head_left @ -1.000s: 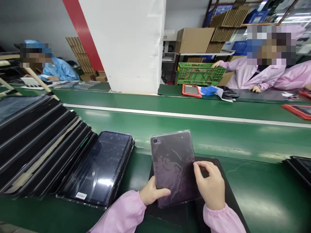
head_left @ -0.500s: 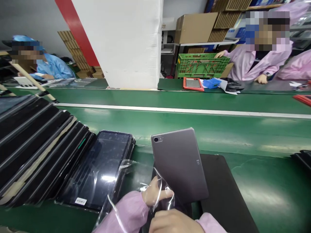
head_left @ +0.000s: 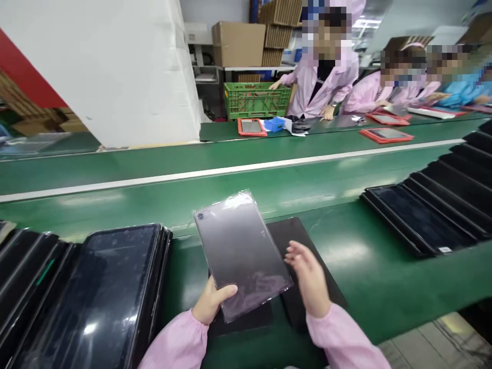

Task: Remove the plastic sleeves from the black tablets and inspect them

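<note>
A grey tablet (head_left: 240,246), back side up with its camera at the top left corner, sits inside a clear plastic sleeve. My left hand (head_left: 213,300) grips its lower left edge, thumb on top and fingers hidden beneath. Just beyond the tablet's right edge is my right hand (head_left: 309,277), holding nothing, its fingers partly spread and slightly blurred. Under the tablet lie dark flat pads, one black pad (head_left: 295,236) reaching out to the right.
Stacked tablets in clear sleeves (head_left: 111,287) lean at the left; more dark tablets (head_left: 426,215) are at the right. Across the green bench (head_left: 184,179) are red-framed tablets (head_left: 386,135), a blue tray (head_left: 274,123), a green crate (head_left: 257,100) and several co-workers in smocks.
The tablet's lower part, bare before, is now covered by the clear sleeve. My right hand has let go and moved right of it. The view has turned to the right.
</note>
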### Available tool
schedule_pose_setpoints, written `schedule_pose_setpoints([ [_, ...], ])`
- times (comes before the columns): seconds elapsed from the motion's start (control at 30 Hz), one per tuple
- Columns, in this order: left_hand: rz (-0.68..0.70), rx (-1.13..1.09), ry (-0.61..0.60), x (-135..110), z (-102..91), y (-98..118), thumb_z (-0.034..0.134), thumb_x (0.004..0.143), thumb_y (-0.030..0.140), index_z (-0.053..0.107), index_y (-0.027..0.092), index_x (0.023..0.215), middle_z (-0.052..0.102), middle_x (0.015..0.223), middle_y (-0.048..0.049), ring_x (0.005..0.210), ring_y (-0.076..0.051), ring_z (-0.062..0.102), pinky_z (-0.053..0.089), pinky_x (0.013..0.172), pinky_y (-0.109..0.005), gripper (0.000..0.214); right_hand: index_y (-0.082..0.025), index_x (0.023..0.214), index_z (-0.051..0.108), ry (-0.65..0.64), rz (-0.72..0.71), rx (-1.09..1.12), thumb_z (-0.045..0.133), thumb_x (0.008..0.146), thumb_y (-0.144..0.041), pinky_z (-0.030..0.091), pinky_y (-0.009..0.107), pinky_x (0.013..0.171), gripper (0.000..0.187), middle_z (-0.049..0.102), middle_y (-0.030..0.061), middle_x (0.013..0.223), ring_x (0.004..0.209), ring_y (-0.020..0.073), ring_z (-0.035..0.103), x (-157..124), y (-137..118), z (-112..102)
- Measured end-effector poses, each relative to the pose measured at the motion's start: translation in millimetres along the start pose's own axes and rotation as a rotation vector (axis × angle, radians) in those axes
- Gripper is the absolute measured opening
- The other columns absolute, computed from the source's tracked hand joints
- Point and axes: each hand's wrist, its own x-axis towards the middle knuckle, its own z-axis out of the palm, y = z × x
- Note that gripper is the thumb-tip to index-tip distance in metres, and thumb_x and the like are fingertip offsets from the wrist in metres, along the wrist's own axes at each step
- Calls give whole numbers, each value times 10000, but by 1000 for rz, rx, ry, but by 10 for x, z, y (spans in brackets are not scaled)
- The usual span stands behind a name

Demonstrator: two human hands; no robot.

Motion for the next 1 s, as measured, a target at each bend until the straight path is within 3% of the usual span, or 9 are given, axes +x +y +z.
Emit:
schedule_pose_setpoints([
  [0.13, 69, 72, 77, -16, 2, -63, 932, 499, 449, 682, 145, 1052, 757, 997, -114, 979, -314, 694, 532, 920, -423, 679, -154, 1075, 711, -253, 172, -6, 815, 744, -443, 544, 464, 939, 451, 762, 125, 1042, 997, 304, 701, -412, 107, 143],
  [0.27, 135, 113, 164, -39, 7, -138, 938, 414, 572, 672, 151, 1047, 750, 896, -75, 895, -280, 698, 559, 827, -354, 805, -136, 979, 748, -199, 188, 86, 798, 767, -429, 570, 450, 874, 365, 782, 119, 956, 916, 306, 725, -487, 74, 170],
  [0.4, 72, 88, 230, -70, -19, -77, 916, 461, 574, 669, 156, 1035, 747, 883, -64, 831, -284, 712, 581, 726, -343, 752, -146, 1039, 735, -30, 156, 178, 777, 772, -419, 595, 448, 853, 384, 790, 112, 973, 913, 304, 747, -289, 14, -15],
  [0.57, 60, 50, 343, -33, -115, 168, 865, 627, 366, 659, 192, 1151, 743, 1018, -44, 970, -267, 713, 588, 780, -306, 590, -158, 1011, 719, 281, 12, 214, 736, 800, -440, 606, 470, 874, 352, 796, 97, 894, 905, 311, 760, -42, -173, -557],
  [0.67, 101, 13, 414, 28, -142, 224, 820, 663, 280, 674, 203, 1152, 734, 1054, -42, 978, -255, 708, 590, 751, -281, 517, -185, 1053, 749, 424, -239, 19, 767, 805, -337, 614, 425, 906, 291, 798, 76, 983, 959, 293, 757, -141, -221, -867],
  [0.73, 120, -27, 452, 61, -136, 207, 804, 654, 238, 689, 187, 1129, 734, 1020, -51, 924, -245, 712, 592, 712, -273, 492, -220, 1117, 756, 341, -590, -318, 742, 826, -190, 637, 386, 883, 293, 790, 64, 1057, 956, 274, 765, -255, -156, -995],
  [0.83, 114, -91, 499, 75, -99, 152, 797, 636, 212, 699, 177, 1103, 728, 953, -42, 838, -214, 706, 590, 669, -255, 479, -215, 1357, 628, -17, -1064, -720, 596, 899, -63, 635, 374, 921, 483, 731, 95, 1228, 1095, 261, 724, -364, 74, -1062],
  [0.9, 100, -130, 521, 64, -60, 121, 795, 622, 201, 699, 182, 1090, 721, 917, -28, 788, -195, 698, 588, 644, -247, 478, -152, 1446, 528, -210, -1195, -823, 479, 950, -40, 599, 392, 990, 510, 708, 131, 1265, 1198, 248, 668, -386, 266, -1038],
  [1.0, 78, -154, 514, 38, 3, 80, 795, 602, 200, 695, 184, 1083, 711, 870, -20, 742, -191, 691, 578, 605, -248, 492, -123, 1394, 562, -366, -1223, -929, 443, 988, -59, 544, 406, 1058, 428, 729, 122, 1227, 1217, 227, 655, -402, 496, -966],
])
